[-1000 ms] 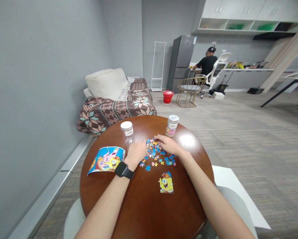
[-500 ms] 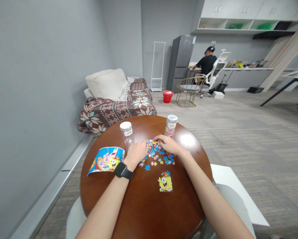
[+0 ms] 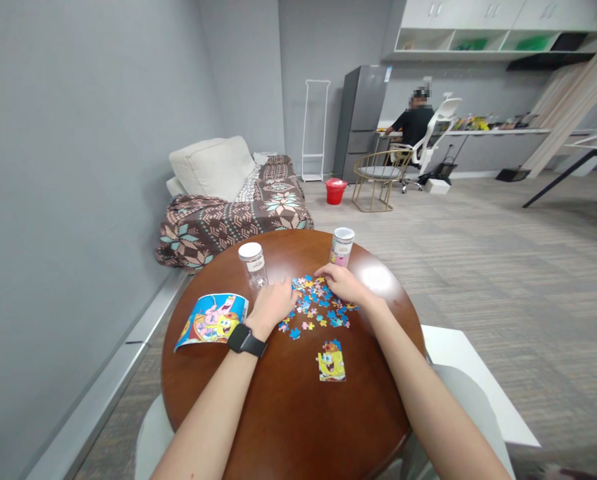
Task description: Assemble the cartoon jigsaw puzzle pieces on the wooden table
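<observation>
Loose puzzle pieces: a scattered heap (image 3: 307, 310) on the round brown table (image 3: 283, 420), lying at mixed angles with no shared direction; most show blue, some yellow or pink.
Joined puzzle section: a small yellow-faced block (image 3: 331, 363), its long axis running away from the person, face upright to them, straight edge nearest the body, jagged edge toward the heap.
Left hand: at the heap's left edge (image 3: 276, 303), fingers curled, joined section nearer the body and to its right; whether it pinches a piece, I cannot tell.
Right hand: over the heap's far right side (image 3: 343, 283), palm down, fingers gently bent; whether a piece is under the fingertips is hidden. The joined section lies nearer the body than this hand.
Picture sheet: curled (image 3: 211, 319), left of the left wrist, its cartoon figures upright.
Clear jar: white-lidded (image 3: 255, 267), just beyond the left hand.
Printed jar: upright (image 3: 341, 250), just beyond the right hand.
</observation>
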### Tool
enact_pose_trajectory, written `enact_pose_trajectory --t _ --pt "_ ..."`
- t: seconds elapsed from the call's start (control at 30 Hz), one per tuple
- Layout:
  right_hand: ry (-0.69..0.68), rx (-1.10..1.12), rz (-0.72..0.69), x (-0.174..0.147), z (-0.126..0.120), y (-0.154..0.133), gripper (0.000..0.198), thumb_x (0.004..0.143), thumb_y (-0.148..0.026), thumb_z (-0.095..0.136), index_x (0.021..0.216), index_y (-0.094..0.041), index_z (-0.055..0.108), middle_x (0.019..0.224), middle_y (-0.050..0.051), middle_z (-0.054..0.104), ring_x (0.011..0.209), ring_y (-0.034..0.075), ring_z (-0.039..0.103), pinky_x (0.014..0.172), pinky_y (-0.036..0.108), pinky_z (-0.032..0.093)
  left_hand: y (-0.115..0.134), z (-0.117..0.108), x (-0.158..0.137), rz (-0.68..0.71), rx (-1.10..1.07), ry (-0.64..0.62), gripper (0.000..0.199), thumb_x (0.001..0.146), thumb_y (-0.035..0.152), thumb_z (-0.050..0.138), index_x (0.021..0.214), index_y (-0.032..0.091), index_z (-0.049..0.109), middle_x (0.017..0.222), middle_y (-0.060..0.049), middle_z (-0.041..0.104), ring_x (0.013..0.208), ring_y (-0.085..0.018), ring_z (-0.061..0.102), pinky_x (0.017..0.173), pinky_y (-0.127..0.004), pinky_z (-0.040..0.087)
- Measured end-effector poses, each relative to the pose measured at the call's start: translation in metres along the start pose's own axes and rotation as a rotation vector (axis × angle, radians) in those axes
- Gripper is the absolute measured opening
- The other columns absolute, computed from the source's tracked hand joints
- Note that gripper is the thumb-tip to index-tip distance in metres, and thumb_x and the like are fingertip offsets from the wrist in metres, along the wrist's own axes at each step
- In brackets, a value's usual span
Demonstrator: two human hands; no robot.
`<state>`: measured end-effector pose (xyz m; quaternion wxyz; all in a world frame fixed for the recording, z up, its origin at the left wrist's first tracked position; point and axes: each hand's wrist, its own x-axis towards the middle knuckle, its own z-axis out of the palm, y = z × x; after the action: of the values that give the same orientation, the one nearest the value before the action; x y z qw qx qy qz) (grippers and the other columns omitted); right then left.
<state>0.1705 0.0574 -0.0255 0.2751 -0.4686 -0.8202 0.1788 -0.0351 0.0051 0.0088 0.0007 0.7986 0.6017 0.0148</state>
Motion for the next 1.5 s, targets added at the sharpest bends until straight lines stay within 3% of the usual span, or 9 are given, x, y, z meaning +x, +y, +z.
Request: enact_pose_trajectory --t 0.37,0.6,0.8,0.97,1.03,1.1,1.27,1.37,1.5 --pt "0.032 0.094 0.253 -0.006 -0.019 0.001 0.033 0.094 -0.028 0.035 0.090 -0.018 0.067 0.084 0.004 0.070 0.077 0.014 0.065 0.073 0.024 0.047 -0.001 0.001 0.001 -0.003 -0.041 -0.017 0.033 0.091 0.036 0.036 0.107 0.013 0.053 0.094 -0.018 0.070 0.090 -0.031 0.068 0.074 -0.037 0.049" --pt "-0.018 0.119 0.346 -0.008 -0.027 0.001 0.034 0.096 -0.032 0.033 0.089 -0.019 0.063 0.073 0.001 0.070 0.062 0.012 0.063 0.062 0.022 0.044 -0.001 -0.001 0.000 -0.004 -0.009 -0.014 0.031 0.090 0.033 0.035 0.105 0.013 0.053 0.091 -0.017 0.070 0.086 -0.030 0.069 0.071 -0.035 0.049" --pt "0.031 -0.164 0.497 -0.012 -0.042 -0.016 0.040 0.096 -0.037 0.032 0.080 -0.021 0.065 0.074 0.005 0.071 0.075 0.018 0.066 0.068 0.025 0.043 -0.004 0.001 0.001 0.029 -0.015 -0.020 0.031 0.091 0.036 0.035 0.102 0.015 0.054 0.090 -0.016 0.070 0.086 -0.030 0.069 0.072 -0.036 0.049" --pt "0.131 -0.316 0.695 -0.014 -0.047 -0.024 0.041 0.092 -0.034 0.033 0.086 -0.016 0.069 0.099 0.017 0.071 0.096 0.028 0.066 0.078 0.033 0.045 -0.004 0.003 0.002 0.031 -0.006 -0.015 0.032 0.091 0.039 0.036 0.103 0.015 0.055 0.090 -0.015 0.070 0.085 -0.030 0.069 0.071 -0.036 0.048" --pt "0.144 -0.316 0.762 -0.014 -0.047 -0.020 0.041 0.091 -0.034 0.034 0.086 -0.014 0.069 0.100 0.020 0.070 0.096 0.029 0.066 0.078 0.034 0.046 -0.003 0.002 0.002 0.033 -0.004 -0.012 0.032 0.092 0.039 0.036 0.104 0.016 0.054 0.089 -0.015 0.070 0.085 -0.030 0.069 0.071 -0.036 0.048" --pt "0.099 -0.243 0.757 -0.015 -0.045 -0.015 0.038 0.090 -0.032 0.036 0.081 -0.013 0.068 0.089 0.017 0.072 0.085 0.025 0.068 0.074 0.031 0.048 -0.002 0.002 0.002 0.031 -0.005 -0.019 0.031 0.092 0.038 0.036 0.104 0.016 0.054 0.089 -0.015 0.070 0.085 -0.030 0.068 0.071 -0.036 0.048" --pt "-0.077 0.146 0.571 -0.012 -0.033 -0.006 0.027 0.090 -0.025 0.040 0.076 -0.015 0.062 0.065 0.006 0.069 0.050 0.012 0.062 0.053 0.021 0.047 -0.002 0.000 0.000 0.011 -0.027 -0.038 0.032 0.091 0.038 0.038 0.105 0.014 0.054 0.091 -0.016 0.069 0.088 -0.029 0.068 0.074 -0.035 0.047" --pt "-0.161 0.320 0.471 -0.010 -0.025 -0.007 0.022 0.089 -0.020 0.042 0.077 -0.016 0.059 0.064 0.003 0.067 0.045 0.009 0.057 0.045 0.019 0.045 -0.004 0.001 0.000 0.024 -0.070 -0.012 0.031 0.089 0.038 0.041 0.105 0.015 0.055 0.089 -0.014 0.069 0.084 -0.028 0.068 0.072 -0.034 0.047" --pt "-0.184 0.340 0.372 -0.011 -0.023 -0.011 0.015 0.086 -0.016 0.047 0.079 -0.016 0.060 0.063 0.000 0.064 0.048 0.008 0.056 0.043 0.016 0.043 -0.006 0.003 0.006 0.022 -0.257 0.019 0.022 0.086 0.035 0.047 0.090 0.017 0.060 0.084 -0.010 0.069 0.081 -0.024 0.066 0.070 -0.031 0.045"
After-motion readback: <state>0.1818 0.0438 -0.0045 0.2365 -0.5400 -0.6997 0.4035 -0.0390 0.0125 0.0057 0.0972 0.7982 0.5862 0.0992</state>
